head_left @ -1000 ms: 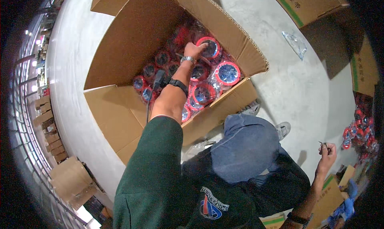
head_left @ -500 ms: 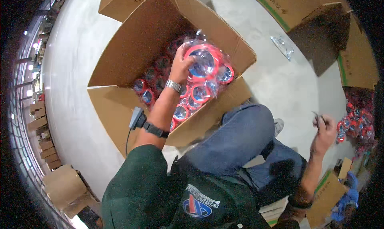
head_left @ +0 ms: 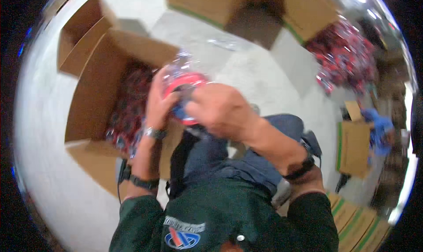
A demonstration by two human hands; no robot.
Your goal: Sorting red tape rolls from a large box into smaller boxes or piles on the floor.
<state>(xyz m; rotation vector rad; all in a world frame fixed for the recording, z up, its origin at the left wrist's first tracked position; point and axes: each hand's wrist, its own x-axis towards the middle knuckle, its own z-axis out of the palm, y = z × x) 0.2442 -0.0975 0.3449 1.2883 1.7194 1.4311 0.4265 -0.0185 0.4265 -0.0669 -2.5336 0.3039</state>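
My left hand (head_left: 156,104) is closed around a red tape roll (head_left: 190,79) with a blue middle, wrapped in crinkled clear plastic. It is held above my lap, near the right side of a large open cardboard box (head_left: 90,82). My right hand (head_left: 224,109), smeared by motion, is against the roll's right side with its fingers curled. Whatever is between those fingers is hidden. Many similar plastic-wrapped red rolls (head_left: 130,100) lie inside the box, blurred and dark.
Another open carton (head_left: 202,5) stands at the far side. A heap of wrapped red rolls (head_left: 346,60) is at the right. Clear plastic (head_left: 222,44) lies on the floor. A small carton (head_left: 352,148), a blue bundle (head_left: 380,131) and striped cartons (head_left: 359,219) are to the right.
My left hand has lifted the wrapped roll out of the box toward me. My right hand has come from the far right to the roll. The view has swung to the right.
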